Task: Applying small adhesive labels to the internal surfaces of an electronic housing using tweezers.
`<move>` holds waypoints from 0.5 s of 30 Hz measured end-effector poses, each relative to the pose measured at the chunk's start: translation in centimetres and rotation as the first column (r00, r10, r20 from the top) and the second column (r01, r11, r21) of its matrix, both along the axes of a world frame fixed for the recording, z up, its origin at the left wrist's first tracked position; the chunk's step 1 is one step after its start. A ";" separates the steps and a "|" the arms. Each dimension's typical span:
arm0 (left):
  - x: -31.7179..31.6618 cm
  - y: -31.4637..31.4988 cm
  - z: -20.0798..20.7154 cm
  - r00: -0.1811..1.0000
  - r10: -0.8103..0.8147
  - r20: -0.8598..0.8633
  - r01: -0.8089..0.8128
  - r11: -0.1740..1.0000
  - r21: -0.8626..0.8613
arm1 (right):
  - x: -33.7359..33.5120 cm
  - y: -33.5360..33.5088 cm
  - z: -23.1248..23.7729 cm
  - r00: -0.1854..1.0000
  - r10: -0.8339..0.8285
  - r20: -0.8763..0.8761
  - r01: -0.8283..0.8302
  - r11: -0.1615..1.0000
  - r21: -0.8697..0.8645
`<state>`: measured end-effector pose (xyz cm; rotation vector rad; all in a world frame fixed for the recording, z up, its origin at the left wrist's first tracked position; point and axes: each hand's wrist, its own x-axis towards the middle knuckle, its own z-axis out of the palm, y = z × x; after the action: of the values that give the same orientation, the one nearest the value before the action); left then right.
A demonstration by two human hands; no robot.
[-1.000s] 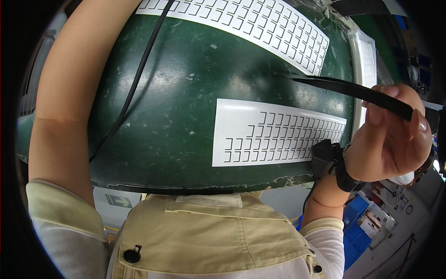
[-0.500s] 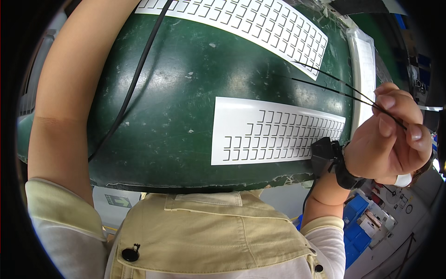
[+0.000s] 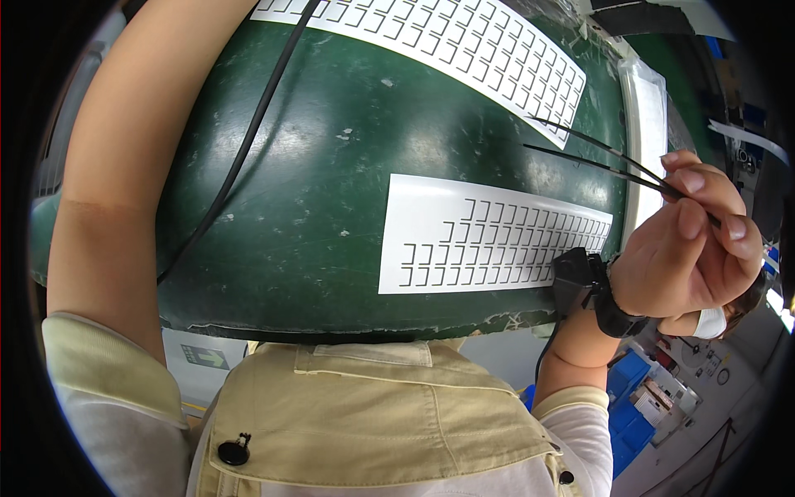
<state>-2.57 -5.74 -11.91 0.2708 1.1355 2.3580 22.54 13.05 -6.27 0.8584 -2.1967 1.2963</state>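
Note:
My right hand (image 3: 696, 236) is closed around black tweezers (image 3: 670, 190), at the right edge of the table. Their two slender arms point left and stand apart, with nothing visible between the tips. The tips show against the right end of the far white sheet (image 3: 464, 41), which carries rows of small dark L-shaped pieces or marks. Below them lies a near white sheet (image 3: 414, 203) with similar rows. My left forearm (image 3: 137, 141) reaches up past the top edge, so the left hand is out of sight.
A black cable (image 3: 257, 124) runs across the left of the green table (image 3: 331, 182). A black device (image 3: 577, 277) is strapped to my right wrist, over the near sheet's end. A long white, plastic-wrapped piece (image 3: 644, 124) lies along the right edge. Another person's wrist (image 3: 710, 323) shows beyond my hand.
The tweezers have turned slightly in my right hand's grip, and their arms look broader. My right hand has shifted a little left. A white strip now shows at the upper right background.

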 end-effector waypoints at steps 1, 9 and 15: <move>0.0 0.0 0.0 1.000 -0.003 -0.006 0.003 1.000 0.000 | 0.0 0.2 0.0 0.999 -0.015 -0.033 0.017 0.999 0.036; -0.2 -0.1 0.1 1.000 -0.007 0.001 0.007 1.000 -0.007 | 0.2 0.3 0.2 0.988 -0.091 -0.122 0.111 0.980 0.164; -0.1 -0.1 0.1 1.000 0.004 -0.001 -0.004 1.000 -0.015 | 0.1 0.5 0.3 0.997 -0.048 -0.062 0.054 0.993 0.101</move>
<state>-2.67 -5.83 -11.76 0.2652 1.1547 2.3519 22.63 13.53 -6.02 0.8621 -2.2397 1.1288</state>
